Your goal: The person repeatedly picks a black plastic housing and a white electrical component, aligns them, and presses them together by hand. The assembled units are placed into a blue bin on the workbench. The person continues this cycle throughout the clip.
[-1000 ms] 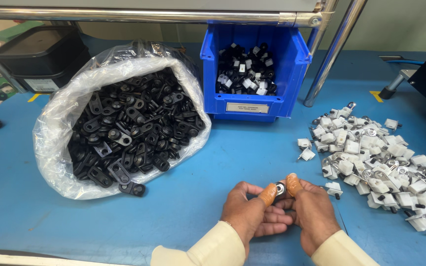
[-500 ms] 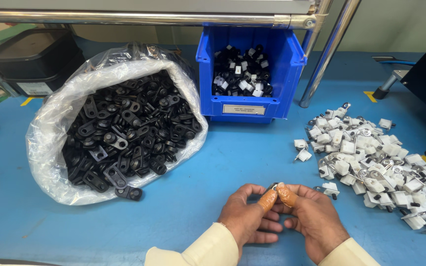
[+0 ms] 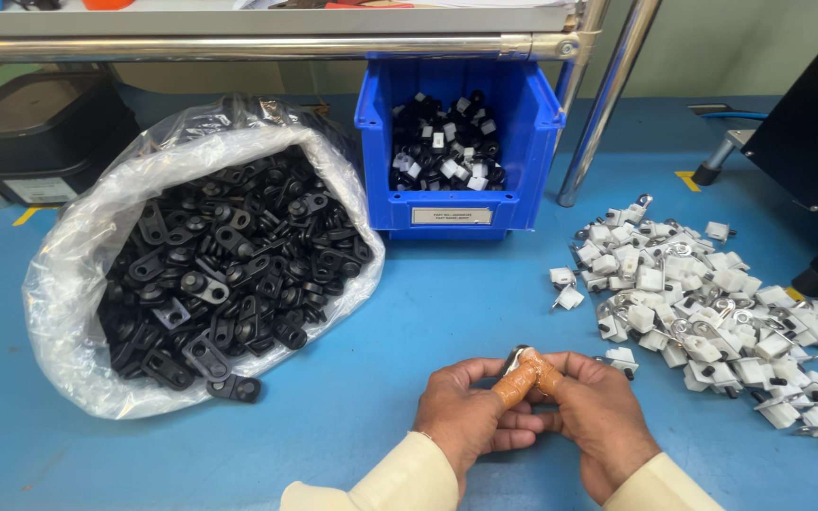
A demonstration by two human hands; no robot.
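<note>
A small metal part (image 3: 519, 357) is pinched between the thumbs of the left hand (image 3: 471, 423) and the right hand (image 3: 603, 426) — pressed together low over the blue desk (image 3: 409, 312), between the bag of black brackets (image 3: 210, 274) and the white clips (image 3: 702, 303).

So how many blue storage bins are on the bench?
1. The blue bin stands at the back centre, between the clear bag of black parts and the white parts pile. None seems hidden.
</note>
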